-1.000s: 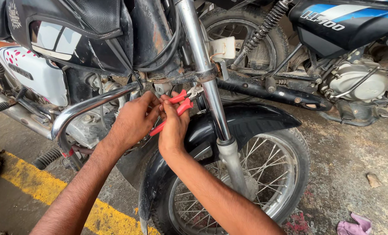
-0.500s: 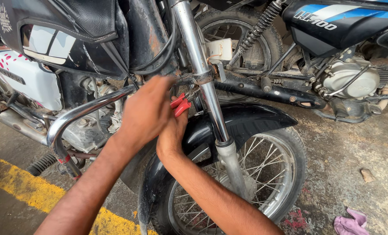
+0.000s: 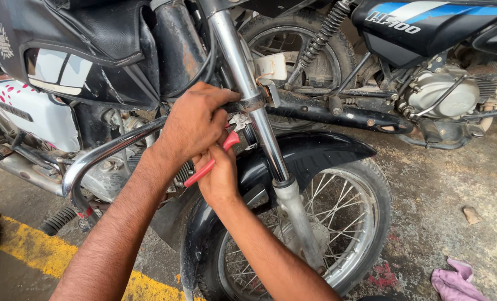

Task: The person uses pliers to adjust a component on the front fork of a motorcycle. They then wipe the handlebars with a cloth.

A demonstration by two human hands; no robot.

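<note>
A motorcycle fills the upper left and middle of the view, its black tank cover and white side panel towards the left. A second motorcycle with a blue and white tank stands behind it at the upper right, its engine and exhaust pipe showing. Both rest on a stained concrete floor with a yellow painted stripe running along the lower left.

The near machine's front wheel, spoked and capped by a black mudguard, sits in the lower middle. A chrome fork tube runs down from the top to the wheel hub. A curved chrome crash guard bends out at the left, just below the forearms.

Both arms come up from the bottom edge and meet just left of the fork. The left hand lies uppermost, fingers curled and closed over something near the fork clamp; what it grips is hidden beneath the knuckles. The right hand sits directly below it, closed around the red-handled pliers. One red handle pokes out to the lower left of that hand, another shows between the two hands, and the metal nose of the pliers points up towards the fork, just under the left fingertips.

A pink rag lies crumpled on the floor at the lower right, well apart from the hands, and a small stone lies above it.
</note>
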